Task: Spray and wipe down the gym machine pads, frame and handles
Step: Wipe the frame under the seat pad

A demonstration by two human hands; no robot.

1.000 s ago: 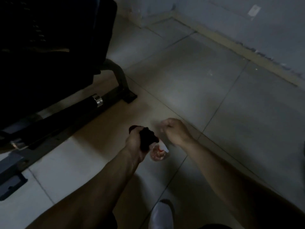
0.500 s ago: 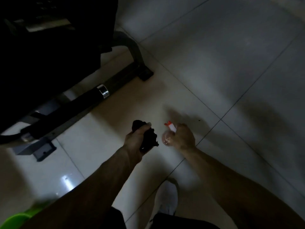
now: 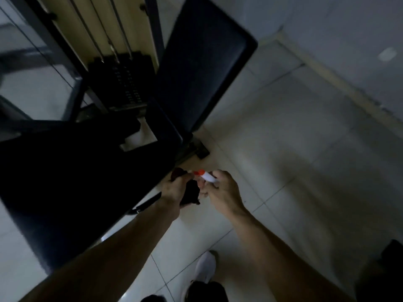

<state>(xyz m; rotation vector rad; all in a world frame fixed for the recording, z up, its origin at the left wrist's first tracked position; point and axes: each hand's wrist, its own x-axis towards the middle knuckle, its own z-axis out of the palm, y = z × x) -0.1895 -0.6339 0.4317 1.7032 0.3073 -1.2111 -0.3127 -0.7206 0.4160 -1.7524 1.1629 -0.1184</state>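
The left hand (image 3: 177,189) squeezes a dark cloth (image 3: 192,194) and the right hand (image 3: 222,192) wraps its fingers round the white spray bottle (image 3: 207,177), both just beside the black seat pad (image 3: 87,182), so aim at the pad first, then rub.

Left hand (image 3: 177,189) grips a dark cloth (image 3: 190,194); right hand (image 3: 222,191) holds a spray bottle (image 3: 206,175) beside the black seat pad (image 3: 76,182).

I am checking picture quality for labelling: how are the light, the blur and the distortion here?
Head view: dim light leaves the black padded seat almost featureless. Head view: motion blur smears the grey metal frame, upper left. Head view: the small white spray bottle with orange nozzle is legible.
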